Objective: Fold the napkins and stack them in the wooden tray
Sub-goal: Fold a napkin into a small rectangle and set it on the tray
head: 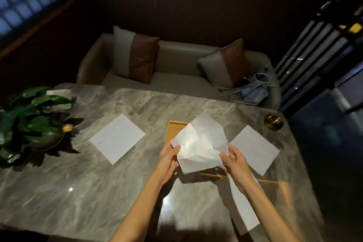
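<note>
Both hands hold one white napkin (200, 143) in the air above the wooden tray (174, 129), which lies on the marbled grey surface (98, 182) and is mostly hidden behind the sheet. The left hand (169, 160) pinches the napkin's left edge, its fingers (173, 149) closed on the paper; the right hand (236, 165) grips the lower right edge, its fingers (225, 156) also closed on it. The sheet is loosely creased and partly bent over. A flat napkin (117, 141) lies left of the tray, another flat napkin (255, 148) right of it. A leafy plant (29, 120) stands well left of the tray.
</note>
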A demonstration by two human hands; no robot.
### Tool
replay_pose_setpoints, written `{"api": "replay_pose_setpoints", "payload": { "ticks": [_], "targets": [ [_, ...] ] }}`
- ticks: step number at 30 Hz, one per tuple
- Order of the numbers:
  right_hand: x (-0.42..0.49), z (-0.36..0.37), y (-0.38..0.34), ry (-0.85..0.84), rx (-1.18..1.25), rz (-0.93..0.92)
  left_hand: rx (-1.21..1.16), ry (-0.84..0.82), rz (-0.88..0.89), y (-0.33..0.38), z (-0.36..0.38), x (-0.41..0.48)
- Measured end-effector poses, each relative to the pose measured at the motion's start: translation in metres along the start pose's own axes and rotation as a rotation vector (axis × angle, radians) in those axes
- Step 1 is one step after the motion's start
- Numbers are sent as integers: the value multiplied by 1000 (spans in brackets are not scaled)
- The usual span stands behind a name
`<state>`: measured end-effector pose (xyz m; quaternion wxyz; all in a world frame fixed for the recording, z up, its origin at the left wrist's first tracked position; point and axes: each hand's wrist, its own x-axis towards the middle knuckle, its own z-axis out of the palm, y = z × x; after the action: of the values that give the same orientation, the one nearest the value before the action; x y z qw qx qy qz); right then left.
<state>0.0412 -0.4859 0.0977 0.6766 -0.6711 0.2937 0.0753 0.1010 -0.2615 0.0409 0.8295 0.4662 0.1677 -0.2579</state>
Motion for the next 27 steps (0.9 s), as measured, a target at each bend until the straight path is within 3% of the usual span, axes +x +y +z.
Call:
{"api": "replay_pose_setpoints", "payload": {
  "ticks": [3, 6, 8, 10, 13, 15, 17, 19, 22, 25, 27],
  "targets": [
    [-3, -38, 13, -98, 46, 116, 242, -49, 109, 44, 46, -5],
    [-8, -49, 10, -193, -58, 155, 747, -64, 244, 84, 82, -21],
    [-9, -47, -9, -121, -144, 6, 1017, -137, 379, 108, 101, -29],
    [-11, -42, -41, -77, -284, -270, 1223, -243, 472, 131, 120, -37],
    [-15, -25, -95, -218, -528, -560, 1412, -434, 525, 156, 147, -50],
    [-20, -13, -122, -323, -514, -548, 1404, -506, 535, 169, 158, -55],
    [-23, -9, -135, -341, -451, -516, 1288, -469, 538, 182, 156, -51],
    [-24, -14, -140, -254, -373, -508, 1007, -387, 413, 186, 144, -48],
    [-26, -28, -139, -122, -150, -432, 573, -250, 86, 162, 112, -48],
    [-26, -41, -134, -89, -4, -324, 263, -366, 15, 110, 81, -50],
    [-23, -47, -126, -66, -2, -264, 277, -380, -13, 88, 81, -57]
  ]
}}
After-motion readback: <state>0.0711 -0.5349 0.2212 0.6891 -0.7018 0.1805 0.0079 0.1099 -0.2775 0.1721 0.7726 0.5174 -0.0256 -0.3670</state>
